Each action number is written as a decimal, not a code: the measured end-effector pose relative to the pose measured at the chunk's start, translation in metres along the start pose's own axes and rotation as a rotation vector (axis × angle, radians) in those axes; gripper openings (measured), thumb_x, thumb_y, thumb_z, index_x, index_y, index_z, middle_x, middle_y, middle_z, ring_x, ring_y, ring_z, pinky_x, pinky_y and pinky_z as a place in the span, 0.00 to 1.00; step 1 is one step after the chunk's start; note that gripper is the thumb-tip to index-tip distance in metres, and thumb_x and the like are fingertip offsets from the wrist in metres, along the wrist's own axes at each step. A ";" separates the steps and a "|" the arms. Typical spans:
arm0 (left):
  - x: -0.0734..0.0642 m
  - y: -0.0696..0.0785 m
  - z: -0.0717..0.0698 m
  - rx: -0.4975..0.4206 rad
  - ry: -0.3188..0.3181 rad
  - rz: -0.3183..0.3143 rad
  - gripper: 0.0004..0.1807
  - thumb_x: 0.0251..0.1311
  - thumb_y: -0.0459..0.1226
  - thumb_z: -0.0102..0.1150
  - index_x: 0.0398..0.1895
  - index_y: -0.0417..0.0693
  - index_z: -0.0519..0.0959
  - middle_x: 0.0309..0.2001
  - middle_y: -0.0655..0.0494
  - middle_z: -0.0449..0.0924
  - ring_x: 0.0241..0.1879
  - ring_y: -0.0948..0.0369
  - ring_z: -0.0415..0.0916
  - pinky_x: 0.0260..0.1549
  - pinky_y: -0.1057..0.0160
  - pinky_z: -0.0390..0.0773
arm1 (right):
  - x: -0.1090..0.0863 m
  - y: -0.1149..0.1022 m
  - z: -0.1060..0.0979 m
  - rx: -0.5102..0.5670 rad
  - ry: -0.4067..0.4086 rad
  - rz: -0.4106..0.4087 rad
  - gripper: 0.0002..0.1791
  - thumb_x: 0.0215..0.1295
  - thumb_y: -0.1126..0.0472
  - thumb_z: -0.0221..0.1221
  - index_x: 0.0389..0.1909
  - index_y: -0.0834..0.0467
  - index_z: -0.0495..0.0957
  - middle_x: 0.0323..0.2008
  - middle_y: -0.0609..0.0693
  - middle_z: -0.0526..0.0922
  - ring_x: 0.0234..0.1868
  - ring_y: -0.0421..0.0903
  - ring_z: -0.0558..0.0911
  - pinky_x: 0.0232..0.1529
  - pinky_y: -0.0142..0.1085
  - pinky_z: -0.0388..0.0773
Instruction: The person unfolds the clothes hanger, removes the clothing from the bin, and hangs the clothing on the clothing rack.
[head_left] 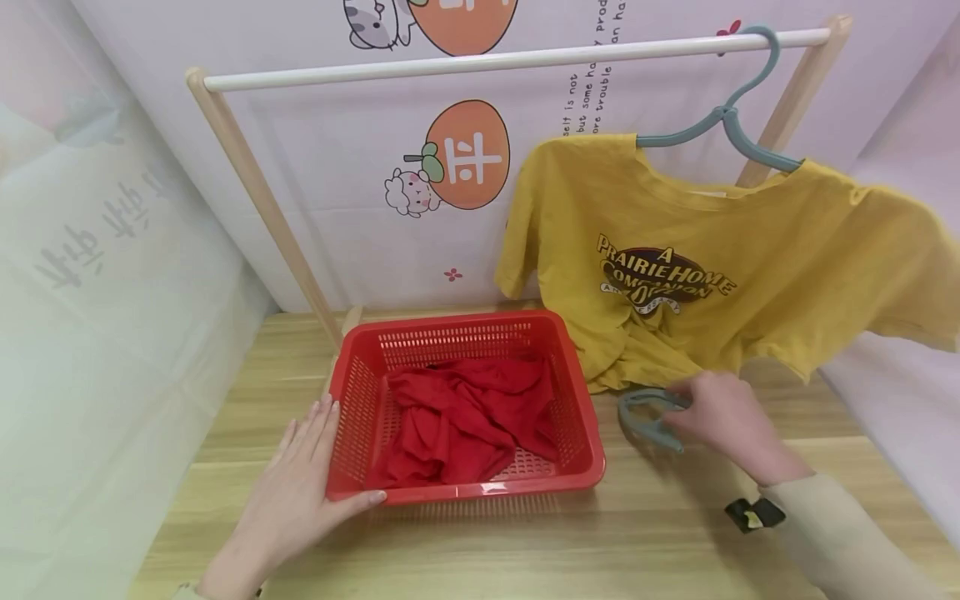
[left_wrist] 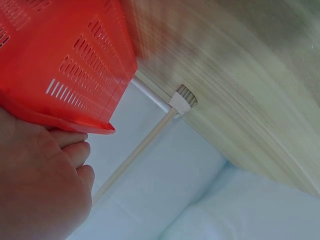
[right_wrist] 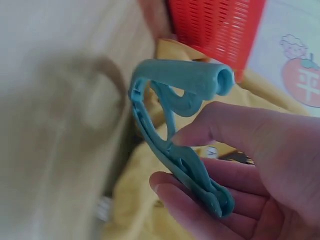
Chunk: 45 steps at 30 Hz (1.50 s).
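Observation:
My right hand (head_left: pixel 723 421) holds a folded blue-green plastic clothes hanger (right_wrist: pixel 175 74) just above the table, thumb on one side and fingers on the other. My left hand (head_left: pixel 300 475) rests against the front left corner of a red plastic basket (head_left: pixel 517 486); its straight fingers lie along the left side and its thumb touches the front rim. Inside the basket lies a crumpled red cloth (head_left: pixel 465 417). Beyond my right hand, a yellow T-shirt (head_left: pixel 562 225) with printed lettering hangs from another blue-green hanger (head_left: pixel 690 133), its lower part bunched near the table.
A white rod (head_left: pixel 450 65) on wooden posts (head_left: pixel 262 192) spans the back and carries the shirt's hanger. The wood-grain table (head_left: pixel 487 558) lies beneath everything. Behind stands a white sheet (head_left: pixel 330 217) with cartoon prints, and pale sheeting (head_left: pixel 90 333) covers the left side.

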<state>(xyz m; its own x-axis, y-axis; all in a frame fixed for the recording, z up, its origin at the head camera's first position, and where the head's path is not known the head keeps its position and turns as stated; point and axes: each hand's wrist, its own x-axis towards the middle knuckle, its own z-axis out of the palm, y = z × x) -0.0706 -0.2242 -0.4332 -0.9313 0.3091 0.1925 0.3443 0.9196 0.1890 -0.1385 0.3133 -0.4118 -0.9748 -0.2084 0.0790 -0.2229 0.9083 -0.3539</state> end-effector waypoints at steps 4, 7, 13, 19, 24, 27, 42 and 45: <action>0.000 0.001 -0.002 -0.004 -0.013 -0.007 0.66 0.54 0.75 0.56 0.80 0.34 0.50 0.80 0.40 0.45 0.79 0.46 0.40 0.75 0.57 0.34 | -0.001 -0.008 -0.018 0.000 0.044 -0.012 0.20 0.53 0.55 0.74 0.43 0.65 0.88 0.34 0.60 0.88 0.27 0.53 0.85 0.31 0.53 0.82; 0.001 0.001 -0.004 -0.002 -0.016 -0.009 0.66 0.54 0.75 0.56 0.80 0.34 0.50 0.80 0.39 0.45 0.79 0.45 0.41 0.76 0.57 0.34 | 0.000 -0.014 -0.030 0.007 0.110 -0.010 0.21 0.53 0.55 0.74 0.44 0.65 0.88 0.34 0.60 0.88 0.20 0.49 0.81 0.24 0.48 0.79; 0.001 0.001 -0.004 0.001 -0.023 -0.007 0.66 0.54 0.75 0.56 0.80 0.34 0.50 0.80 0.39 0.45 0.79 0.47 0.38 0.76 0.56 0.34 | 0.005 -0.031 -0.046 0.045 0.261 -0.041 0.20 0.51 0.53 0.76 0.42 0.61 0.90 0.34 0.56 0.89 0.18 0.40 0.75 0.19 0.37 0.71; 0.000 0.000 -0.002 0.006 -0.016 -0.004 0.67 0.54 0.75 0.56 0.80 0.35 0.49 0.80 0.39 0.46 0.79 0.47 0.39 0.75 0.57 0.34 | 0.016 -0.060 -0.053 0.110 0.285 -0.030 0.19 0.53 0.51 0.75 0.43 0.57 0.90 0.35 0.52 0.89 0.27 0.45 0.81 0.26 0.38 0.73; 0.000 -0.001 0.000 0.008 0.004 0.010 0.66 0.54 0.75 0.57 0.80 0.34 0.51 0.80 0.40 0.46 0.79 0.48 0.39 0.75 0.58 0.34 | 0.029 -0.080 -0.044 0.186 0.288 -0.052 0.17 0.52 0.54 0.75 0.42 0.56 0.91 0.33 0.50 0.89 0.28 0.44 0.82 0.26 0.37 0.76; 0.001 -0.001 0.001 0.009 0.019 0.019 0.66 0.54 0.74 0.58 0.79 0.34 0.51 0.80 0.40 0.47 0.79 0.48 0.40 0.75 0.59 0.34 | 0.038 -0.091 -0.033 0.248 0.277 -0.080 0.15 0.51 0.57 0.75 0.41 0.57 0.91 0.31 0.48 0.89 0.25 0.42 0.82 0.23 0.35 0.78; 0.025 0.025 -0.010 -0.070 0.081 0.072 0.61 0.54 0.72 0.61 0.79 0.41 0.58 0.79 0.46 0.54 0.78 0.48 0.48 0.75 0.50 0.49 | 0.062 -0.135 0.002 0.316 0.236 -0.254 0.11 0.49 0.58 0.75 0.34 0.56 0.91 0.25 0.41 0.86 0.20 0.37 0.79 0.21 0.33 0.78; 0.042 0.049 -0.014 -0.172 0.166 0.174 0.53 0.55 0.62 0.71 0.77 0.42 0.63 0.76 0.50 0.60 0.76 0.50 0.54 0.71 0.46 0.59 | 0.062 -0.143 0.003 0.328 0.221 -0.268 0.09 0.49 0.59 0.75 0.33 0.55 0.91 0.25 0.40 0.86 0.20 0.37 0.78 0.20 0.34 0.77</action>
<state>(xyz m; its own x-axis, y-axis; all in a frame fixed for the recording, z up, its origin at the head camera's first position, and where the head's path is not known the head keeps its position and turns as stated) -0.0916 -0.1695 -0.4022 -0.8295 0.4015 0.3883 0.5251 0.7974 0.2973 -0.1666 0.1695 -0.3587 -0.8681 -0.3050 0.3916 -0.4887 0.6634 -0.5667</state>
